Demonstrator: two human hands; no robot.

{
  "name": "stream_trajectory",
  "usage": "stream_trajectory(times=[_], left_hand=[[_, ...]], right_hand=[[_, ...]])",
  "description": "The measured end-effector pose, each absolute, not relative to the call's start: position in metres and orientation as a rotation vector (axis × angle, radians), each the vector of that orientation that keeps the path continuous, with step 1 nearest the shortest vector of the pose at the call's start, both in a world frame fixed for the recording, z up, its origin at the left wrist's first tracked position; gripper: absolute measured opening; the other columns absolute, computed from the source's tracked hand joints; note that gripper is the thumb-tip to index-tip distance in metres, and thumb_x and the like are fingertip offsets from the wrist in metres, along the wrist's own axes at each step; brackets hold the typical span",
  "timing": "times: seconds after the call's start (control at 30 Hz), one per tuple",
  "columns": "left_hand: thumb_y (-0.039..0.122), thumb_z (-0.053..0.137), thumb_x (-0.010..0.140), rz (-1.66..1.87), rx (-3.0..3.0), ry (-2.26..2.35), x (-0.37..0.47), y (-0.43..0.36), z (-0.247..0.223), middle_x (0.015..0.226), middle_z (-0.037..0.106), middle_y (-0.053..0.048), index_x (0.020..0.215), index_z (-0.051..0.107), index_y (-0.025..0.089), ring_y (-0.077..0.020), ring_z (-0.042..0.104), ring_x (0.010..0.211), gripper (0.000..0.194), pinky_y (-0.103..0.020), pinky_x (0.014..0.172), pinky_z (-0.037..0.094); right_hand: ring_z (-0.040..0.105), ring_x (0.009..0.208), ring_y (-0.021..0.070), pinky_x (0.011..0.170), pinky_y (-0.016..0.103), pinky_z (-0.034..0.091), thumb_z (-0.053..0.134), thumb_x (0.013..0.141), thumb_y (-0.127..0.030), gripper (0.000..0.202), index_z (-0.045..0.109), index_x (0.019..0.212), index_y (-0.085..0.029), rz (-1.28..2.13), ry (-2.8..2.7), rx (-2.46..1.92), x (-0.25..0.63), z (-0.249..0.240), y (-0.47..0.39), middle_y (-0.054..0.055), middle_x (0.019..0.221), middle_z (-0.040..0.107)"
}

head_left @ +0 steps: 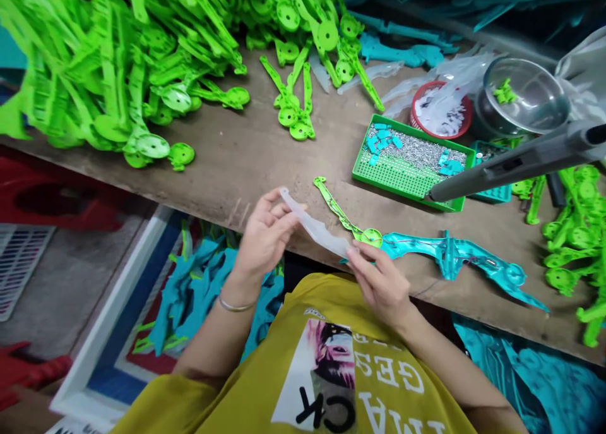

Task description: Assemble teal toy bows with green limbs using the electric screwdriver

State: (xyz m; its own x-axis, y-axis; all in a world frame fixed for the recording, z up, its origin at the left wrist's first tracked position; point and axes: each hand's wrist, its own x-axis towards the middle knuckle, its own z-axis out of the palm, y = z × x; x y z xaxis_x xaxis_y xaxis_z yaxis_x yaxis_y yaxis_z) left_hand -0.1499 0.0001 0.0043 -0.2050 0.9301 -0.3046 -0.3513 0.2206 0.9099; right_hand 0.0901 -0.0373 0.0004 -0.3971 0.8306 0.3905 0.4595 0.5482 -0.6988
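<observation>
A translucent white curved strip (316, 228) is held between both hands, above the table's front edge. My left hand (269, 235) pinches its upper left end. At its lower right end, my right hand (379, 279) has thumb and fingers closed on it. Just beyond my right hand lies a long turquoise part (421, 246), reaching to the right across the table. A slim green arm (334, 205) with a round end joins the turquoise part's left end and points up and left. Thin wires run along both.
Green parts (95, 61) heap at the back left, more at the right. A green tray (362, 168) of screws, a red basket (416, 115) and a metal bowl (544, 105) stand back right. A grey tool (516, 162) hangs over the tray.
</observation>
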Motion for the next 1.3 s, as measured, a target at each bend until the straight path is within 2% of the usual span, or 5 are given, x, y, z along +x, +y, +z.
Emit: stream_trajectory(times=[0.2, 0.4, 0.63, 0.9, 1.3], left_hand=[[0.034, 0.089, 0.07, 1.194, 0.519, 1.287, -0.127, 0.004, -0.014, 0.084, 0.07, 0.001, 0.109, 0.059, 0.017, -0.0119, 0.07, 0.072, 0.053, -0.023, 0.066, 0.06], [0.033, 0.091, 0.066, 1.165, 0.612, 1.296, -0.126, 0.024, -0.02, 0.079, 0.068, 0.004, 0.109, 0.05, 0.02, -0.0128, 0.07, 0.068, 0.06, -0.025, 0.062, 0.062], [0.03, 0.09, 0.068, 1.133, 0.643, 1.294, -0.115, 0.029, -0.028, 0.081, 0.067, 0.005, 0.117, 0.043, 0.021, -0.0139, 0.071, 0.07, 0.069, -0.025, 0.062, 0.062], [0.026, 0.085, 0.073, 1.105, 0.669, 1.298, -0.112, 0.032, -0.031, 0.076, 0.058, 0.01, 0.145, 0.035, 0.026, -0.0104, 0.066, 0.064, 0.087, -0.024, 0.06, 0.062], [0.021, 0.082, 0.075, 1.124, 0.703, 1.375, -0.11, 0.036, -0.034, 0.078, 0.056, 0.009, 0.145, 0.04, 0.024, -0.0094, 0.066, 0.062, 0.081, -0.022, 0.058, 0.061]], right_hand=[[0.076, 0.103, 0.0251, 0.089, 0.042, 0.066, 0.067, 0.092, -0.013, 0.058, 0.053, 0.147, -0.027, 0.439, -2.041, -1.051, 0.095, -0.013, -0.031, 0.012, 0.118, 0.077], [0.074, 0.096, 0.0237, 0.085, 0.043, 0.062, 0.06, 0.098, -0.024, 0.024, 0.068, 0.121, -0.024, 0.583, -1.872, -1.362, 0.121, -0.003, -0.002, 0.01, 0.108, 0.078], [0.07, 0.106, 0.0228, 0.093, 0.043, 0.057, 0.056, 0.1, -0.025, 0.029, 0.07, 0.125, -0.022, 0.752, -1.934, -1.332, 0.121, -0.011, 0.01, 0.011, 0.113, 0.076], [0.068, 0.101, 0.022, 0.089, 0.04, 0.055, 0.056, 0.101, -0.024, 0.03, 0.074, 0.124, -0.022, 0.773, -1.99, -1.319, 0.119, -0.013, 0.01, 0.009, 0.112, 0.076], [0.065, 0.097, 0.0234, 0.088, 0.042, 0.054, 0.055, 0.101, -0.027, 0.03, 0.076, 0.122, -0.025, 0.807, -2.034, -1.356, 0.119, -0.012, 0.012, 0.008, 0.109, 0.077]])
